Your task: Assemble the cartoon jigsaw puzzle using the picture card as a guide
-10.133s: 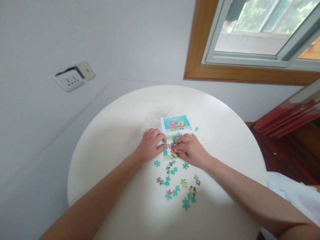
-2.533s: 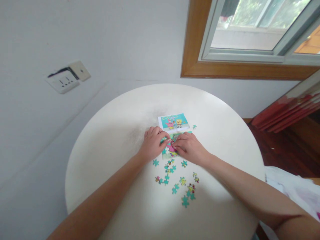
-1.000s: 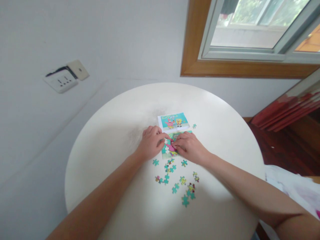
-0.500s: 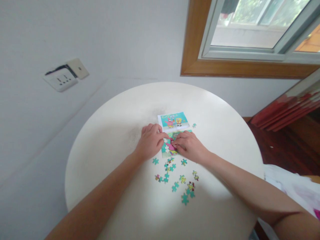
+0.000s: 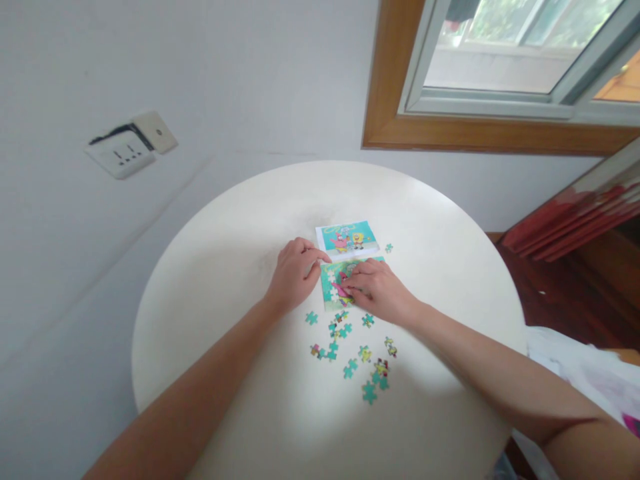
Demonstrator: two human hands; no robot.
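Note:
A partly filled jigsaw puzzle (image 5: 329,301) with a pink cartoon figure lies on the round white table. White gaps show along its left part. My left hand (image 5: 296,275) rests at the puzzle's left edge, index finger stretched toward the upper left corner and thumb apart from it. Over the puzzle's right half lies my right hand (image 5: 376,288), its fingertips pressed together on the pink figure. Whatever sits under those fingertips is hidden. Just beyond the puzzle is a picture card (image 5: 350,238) showing the cartoon figures.
Several loose puzzle pieces (image 5: 351,368) are scattered on the near side of the table (image 5: 225,220). One single piece (image 5: 389,248) lies right of the card. A wall with a socket (image 5: 121,155) and a wood-framed window (image 5: 490,136) stands behind.
My left hand has drawn slightly left, its index finger coming off the puzzle's left part to its upper left corner. My right hand stays nearly in place on the puzzle.

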